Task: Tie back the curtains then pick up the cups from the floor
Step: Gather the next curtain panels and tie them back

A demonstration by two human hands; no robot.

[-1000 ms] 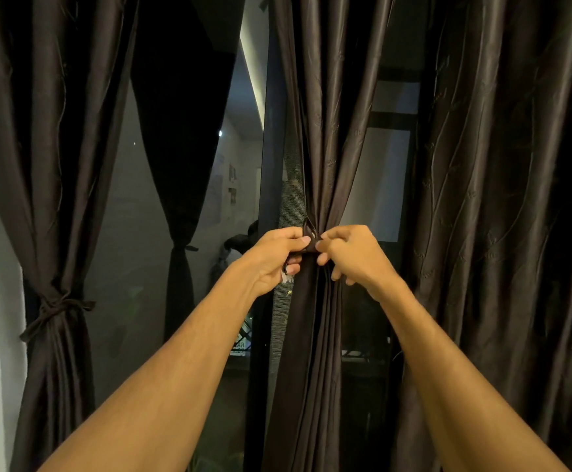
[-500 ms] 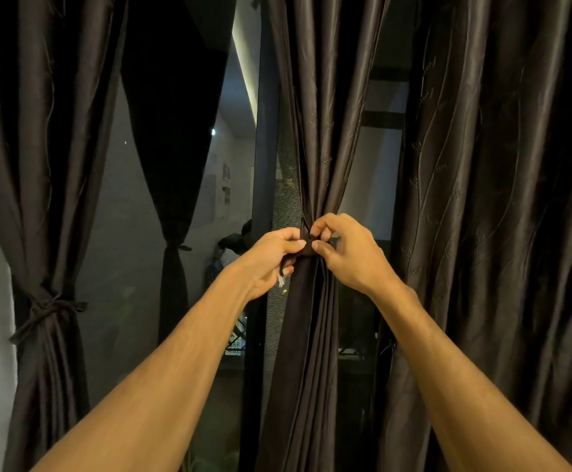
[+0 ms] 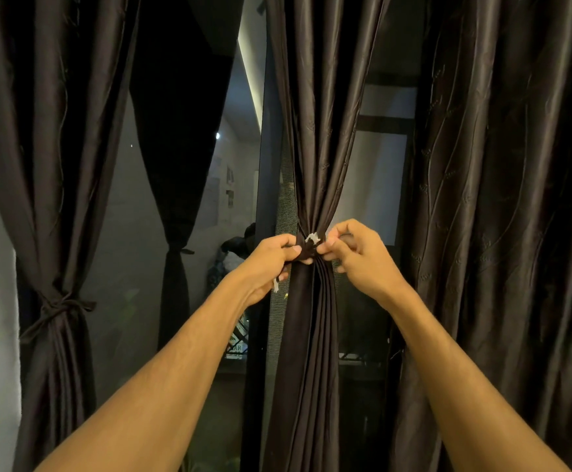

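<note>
A dark brown middle curtain [image 3: 315,131] hangs gathered into a narrow bunch in front of the window. A tie-back band [image 3: 306,248] of the same dark cloth wraps it at hand height, with a frayed white end showing. My left hand [image 3: 271,260] grips the band on the left side of the bunch. My right hand [image 3: 352,250] pinches the band's end on the right side. At the far left, the left curtain [image 3: 53,165] is cinched by a knotted tie [image 3: 56,308]. No cups are in view.
A wide, loose dark curtain [image 3: 502,233] fills the right side. A dark window frame post [image 3: 264,199] stands just left of the middle curtain. The glass [image 3: 134,233] reflects the room and a tied curtain. A white wall strip runs down the far left edge.
My hands have drawn slightly apart on the band, and its frayed white end now shows between them. The view has shifted a little.
</note>
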